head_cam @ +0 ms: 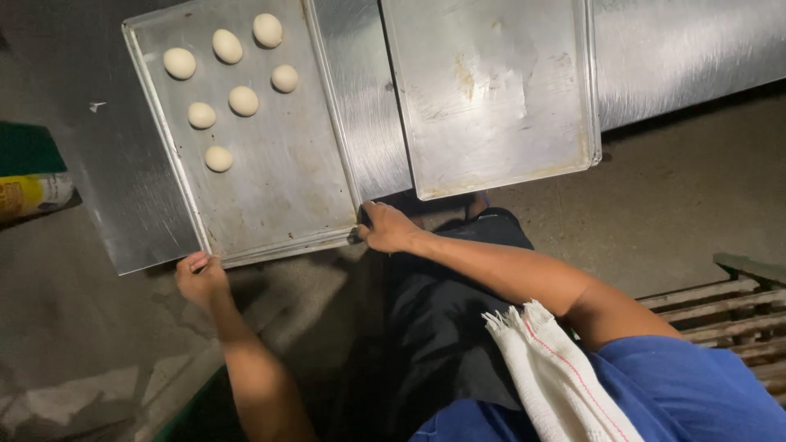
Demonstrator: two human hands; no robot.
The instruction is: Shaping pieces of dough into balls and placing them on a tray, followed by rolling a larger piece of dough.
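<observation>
Seven dough balls (231, 101) sit on one metal tray (278, 180); a second tray (491, 98) beside it has nothing on it; both trays lie on a shiny steel bench (688, 49) over a grey floor (679, 213); the left hand (201, 278) and right hand (386, 227) each pinch a near corner of the tray with the balls; a white cloth (557, 376) hangs on the shoulder

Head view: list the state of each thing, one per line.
Left hand: gripping the near left corner of the left tray.
Right hand: gripping that tray's near right corner.
Left tray: flat on the steel table, holding seven dough balls.
Right tray: bare, untouched.
White cloth: draped over the shoulder.
</observation>
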